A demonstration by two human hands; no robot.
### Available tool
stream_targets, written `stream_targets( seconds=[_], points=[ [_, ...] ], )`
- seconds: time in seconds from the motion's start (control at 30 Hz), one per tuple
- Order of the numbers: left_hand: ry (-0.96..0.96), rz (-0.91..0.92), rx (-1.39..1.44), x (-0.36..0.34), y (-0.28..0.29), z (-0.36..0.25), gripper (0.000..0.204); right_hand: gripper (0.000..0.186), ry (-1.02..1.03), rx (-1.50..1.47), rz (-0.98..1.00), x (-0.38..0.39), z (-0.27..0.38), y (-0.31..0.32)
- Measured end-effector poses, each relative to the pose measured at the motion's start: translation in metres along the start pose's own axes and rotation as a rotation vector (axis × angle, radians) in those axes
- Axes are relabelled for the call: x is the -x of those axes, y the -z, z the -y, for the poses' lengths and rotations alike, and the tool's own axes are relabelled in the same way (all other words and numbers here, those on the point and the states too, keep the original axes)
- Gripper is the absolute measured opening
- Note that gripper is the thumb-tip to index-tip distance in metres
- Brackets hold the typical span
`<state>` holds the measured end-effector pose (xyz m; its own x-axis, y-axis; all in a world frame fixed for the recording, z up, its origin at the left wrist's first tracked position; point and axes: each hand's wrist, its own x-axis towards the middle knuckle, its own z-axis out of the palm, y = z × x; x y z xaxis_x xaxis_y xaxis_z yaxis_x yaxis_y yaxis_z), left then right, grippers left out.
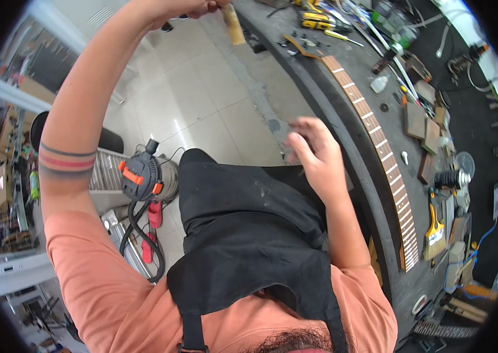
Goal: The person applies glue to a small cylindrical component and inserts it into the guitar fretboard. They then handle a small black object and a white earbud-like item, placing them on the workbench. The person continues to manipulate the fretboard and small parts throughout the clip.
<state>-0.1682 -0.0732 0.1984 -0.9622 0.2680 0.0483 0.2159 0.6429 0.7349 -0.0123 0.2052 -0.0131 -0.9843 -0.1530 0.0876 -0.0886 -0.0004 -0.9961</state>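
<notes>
My left arm reaches far out to the top edge, where my left hand [193,7] is partly cut off. Its fingers are closed at the top of a flat tan-yellow piece [234,26] that hangs down like the bristles of a brush; its upper end is hidden. My right hand [319,159] hovers over my black apron [249,194], beside the bench edge. Its fingers are loosely bent, thumb apart, and nothing shows in them; the fingertips are slightly blurred. Closest to it on the bench lies a brown fretted guitar neck [372,126] with pale crosswise lines.
The dark workbench [358,56] curves along the right. On it are a yellow drill [316,20], a screwdriver [343,38], wood blocks [415,120], a spray can [452,179] and a wide paintbrush [435,226]. A vacuum cleaner [143,173] and red slippers [154,215] are on the floor.
</notes>
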Motion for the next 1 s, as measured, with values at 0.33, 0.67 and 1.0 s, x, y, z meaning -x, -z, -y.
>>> stream_targets(
  seconds=[0.33, 0.67, 1.0],
  points=[
    [-0.344, -0.019, 0.597, 0.085, -0.127, 0.006, 0.013, 0.044, 0.483, 0.277, -0.070, -0.019, 0.045, -0.002],
    [-0.394, -0.156, 0.699, 0.145, -0.179, 0.042, 0.019, 0.027, 0.635, 0.483, -0.009, 0.007, 0.037, -0.011],
    [-0.390, -0.227, 0.738, 0.160, -0.183, 0.052, 0.021, 0.031, 0.744, 0.514, 0.032, 0.005, 0.030, -0.015]
  ],
)
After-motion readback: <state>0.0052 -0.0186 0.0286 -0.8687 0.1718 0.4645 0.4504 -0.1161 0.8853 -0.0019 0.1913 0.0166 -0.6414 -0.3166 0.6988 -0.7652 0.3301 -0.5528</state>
